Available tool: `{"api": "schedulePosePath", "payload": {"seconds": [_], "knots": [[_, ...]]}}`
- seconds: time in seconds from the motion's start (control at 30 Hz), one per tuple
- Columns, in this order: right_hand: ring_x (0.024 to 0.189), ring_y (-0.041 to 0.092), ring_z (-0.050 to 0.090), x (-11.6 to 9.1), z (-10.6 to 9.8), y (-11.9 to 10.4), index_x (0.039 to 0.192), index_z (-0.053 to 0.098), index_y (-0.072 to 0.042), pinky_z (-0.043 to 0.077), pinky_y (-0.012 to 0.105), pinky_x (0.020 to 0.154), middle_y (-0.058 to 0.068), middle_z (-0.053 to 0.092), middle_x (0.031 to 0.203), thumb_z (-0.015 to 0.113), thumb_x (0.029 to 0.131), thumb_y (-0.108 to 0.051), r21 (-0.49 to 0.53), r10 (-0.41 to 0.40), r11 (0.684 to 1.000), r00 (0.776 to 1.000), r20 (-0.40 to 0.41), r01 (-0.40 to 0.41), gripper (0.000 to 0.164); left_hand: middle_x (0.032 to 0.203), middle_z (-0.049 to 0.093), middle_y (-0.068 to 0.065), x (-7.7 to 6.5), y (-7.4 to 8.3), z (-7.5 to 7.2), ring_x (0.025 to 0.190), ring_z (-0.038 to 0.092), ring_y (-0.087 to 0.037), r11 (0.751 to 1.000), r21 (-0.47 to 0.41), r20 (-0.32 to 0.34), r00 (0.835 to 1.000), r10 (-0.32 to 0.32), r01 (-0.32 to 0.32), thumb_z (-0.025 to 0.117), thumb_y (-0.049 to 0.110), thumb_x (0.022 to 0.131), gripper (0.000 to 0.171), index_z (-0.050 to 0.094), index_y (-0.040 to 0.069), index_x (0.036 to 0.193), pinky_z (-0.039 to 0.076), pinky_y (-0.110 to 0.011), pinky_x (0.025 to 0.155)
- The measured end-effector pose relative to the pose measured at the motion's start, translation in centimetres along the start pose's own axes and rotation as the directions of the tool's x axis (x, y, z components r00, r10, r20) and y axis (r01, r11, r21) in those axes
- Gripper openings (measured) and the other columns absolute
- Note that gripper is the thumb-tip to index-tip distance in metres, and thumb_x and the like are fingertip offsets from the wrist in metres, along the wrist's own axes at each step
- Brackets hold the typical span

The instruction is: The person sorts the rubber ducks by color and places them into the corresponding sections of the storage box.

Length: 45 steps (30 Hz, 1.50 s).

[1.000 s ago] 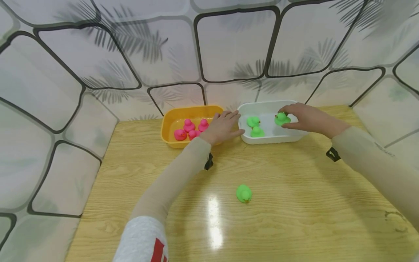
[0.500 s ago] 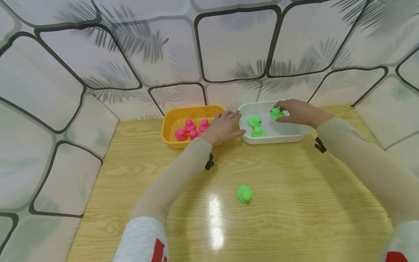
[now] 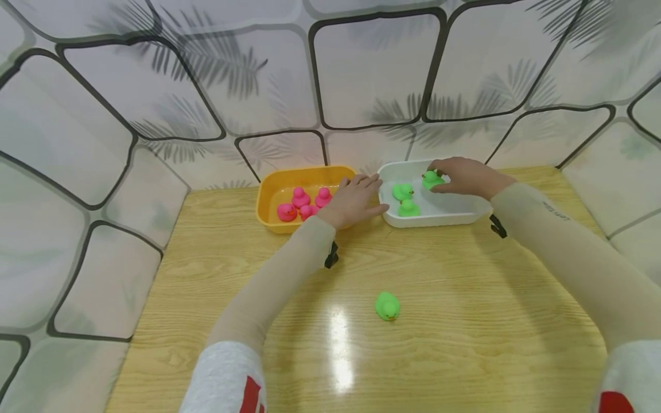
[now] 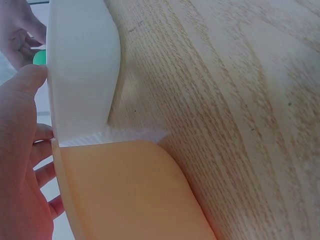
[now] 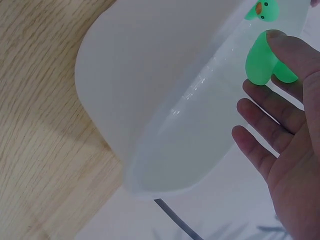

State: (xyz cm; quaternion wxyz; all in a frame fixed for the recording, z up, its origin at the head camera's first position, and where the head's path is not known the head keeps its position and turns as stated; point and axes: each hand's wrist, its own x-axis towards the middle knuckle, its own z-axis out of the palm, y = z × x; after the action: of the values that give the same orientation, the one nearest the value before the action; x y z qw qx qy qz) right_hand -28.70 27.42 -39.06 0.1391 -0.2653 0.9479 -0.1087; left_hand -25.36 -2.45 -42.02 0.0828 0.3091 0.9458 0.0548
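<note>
My right hand (image 3: 467, 176) pinches a green rubber duck (image 3: 431, 180) between thumb and fingers, inside the white tub (image 3: 444, 221) near its back wall. In the right wrist view, the thumb lies over that duck's green body (image 5: 259, 61). Two more green rubber ducks sit at the tub's left end, one duck (image 3: 402, 191) behind the other duck (image 3: 408, 209). My left hand (image 3: 352, 202) spreads its fingers where the white tub meets the orange tub (image 3: 264, 213). The left wrist view has its thumb at the white rim and fingertips behind the orange rim (image 4: 62, 185).
Several pink rubber ducks (image 3: 287, 212) sit in the orange tub, some partly behind my left hand. A lone green rubber duck (image 3: 387, 306) stands on the wooden table (image 3: 465, 344) toward the front. A patterned wall (image 3: 372, 74) rises behind the tubs.
My right hand has moved left inside the white tub with the green rubber duck, toward the other two ducks. The left hand has stayed in place.
</note>
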Motion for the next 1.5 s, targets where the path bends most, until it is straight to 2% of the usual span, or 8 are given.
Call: {"api": "schedulePosePath", "payload": {"seconds": [0.17,0.37,0.67,1.23,1.5], "knots": [[0.12,0.045,0.061,0.3,0.4,0.2,0.137,0.059,0.0,0.047,0.062,0.101,0.027,0.066,0.128,0.073,0.098,-0.023,-0.005,0.005,1.0,1.0,0.004,-0.005,0.047,0.172,0.024,-0.004,0.1,0.0,0.1,0.156,0.023,-0.027,1.0,-0.003,0.004,1.0,-0.003,0.003,0.044,0.062,0.106,0.078,0.03,0.014,0.165,0.021,-0.053,0.124],[0.115,0.044,0.064,0.1,0.8,-0.2,0.134,0.06,0.003,0.048,0.06,0.1,0.026,0.068,0.123,0.074,0.097,-0.018,-0.008,-0.034,0.999,0.999,-0.014,0.034,0.044,0.173,0.024,-0.004,-0.1,0.1,-0.1,0.156,0.023,-0.027,1.0,-0.008,0.008,1.0,-0.001,0.001,0.043,0.062,0.106,0.078,0.03,0.014,0.165,0.021,-0.053,0.124],[0.117,0.045,0.062,-0.7,0.5,-0.3,0.135,0.06,0.004,0.048,0.06,0.099,0.026,0.066,0.126,0.07,0.1,-0.015,-0.001,-0.041,0.999,0.999,-0.034,0.041,0.042,0.173,0.023,-0.004,-0.2,0.1,-0.1,0.156,0.023,-0.027,1.0,-0.015,0.011,1.0,-0.002,0.003,0.045,0.061,0.106,0.077,0.029,0.014,0.165,0.021,-0.053,0.124],[0.12,0.041,0.059,-3.9,0.4,-0.6,0.135,0.062,0.004,0.047,0.058,0.1,0.023,0.065,0.129,0.072,0.099,-0.016,0.034,-0.069,0.997,0.991,-0.115,0.074,0.042,0.173,0.022,-0.004,0.1,-0.2,0.1,0.156,0.022,-0.027,1.0,-0.027,0.006,1.0,0.004,-0.004,0.045,0.061,0.106,0.077,0.028,0.014,0.166,0.019,-0.055,0.125],[0.125,0.039,0.058,-5.6,0.6,-1.6,0.134,0.064,0.003,0.047,0.057,0.103,0.02,0.065,0.134,0.073,0.099,-0.017,0.035,-0.1,0.994,0.983,-0.151,0.106,0.041,0.173,0.022,-0.004,0.1,-0.3,0.2,0.157,0.022,-0.028,1.0,-0.029,0.005,1.0,0.008,-0.008,0.045,0.06,0.106,0.077,0.028,0.013,0.166,0.019,-0.055,0.125]]}}
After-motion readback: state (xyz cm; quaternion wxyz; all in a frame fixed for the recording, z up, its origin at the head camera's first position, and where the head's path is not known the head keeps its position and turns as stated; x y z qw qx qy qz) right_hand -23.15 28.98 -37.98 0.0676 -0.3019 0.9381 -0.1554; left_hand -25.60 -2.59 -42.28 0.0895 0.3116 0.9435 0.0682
